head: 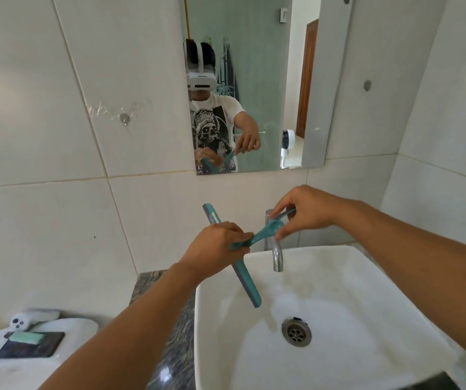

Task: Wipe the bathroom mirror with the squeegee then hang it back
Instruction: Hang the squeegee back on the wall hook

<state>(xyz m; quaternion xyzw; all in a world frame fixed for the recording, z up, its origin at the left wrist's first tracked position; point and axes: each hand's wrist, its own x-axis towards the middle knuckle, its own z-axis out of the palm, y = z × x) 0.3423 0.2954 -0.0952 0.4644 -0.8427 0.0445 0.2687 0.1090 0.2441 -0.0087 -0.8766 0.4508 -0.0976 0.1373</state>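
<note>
A teal squeegee (247, 285) hangs over the white sink, its long blade slanting from upper left to lower right. My left hand (215, 249) grips it where the handle meets the blade. My right hand (303, 211) pinches the far end of the handle and its thin hanging loop. The mirror (254, 66) is on the tiled wall above and shows both hands on the squeegee. A round metal wall hook (125, 118) sits left of the mirror, with another hook (367, 85) to its right.
A chrome tap (275, 256) stands just behind and below the handle. The sink basin (338, 291) has a metal drain (296, 332). A granite counter strip (153, 280) lies left of it. At lower left, a toilet tank lid (65, 330) carries a dark tray with soap.
</note>
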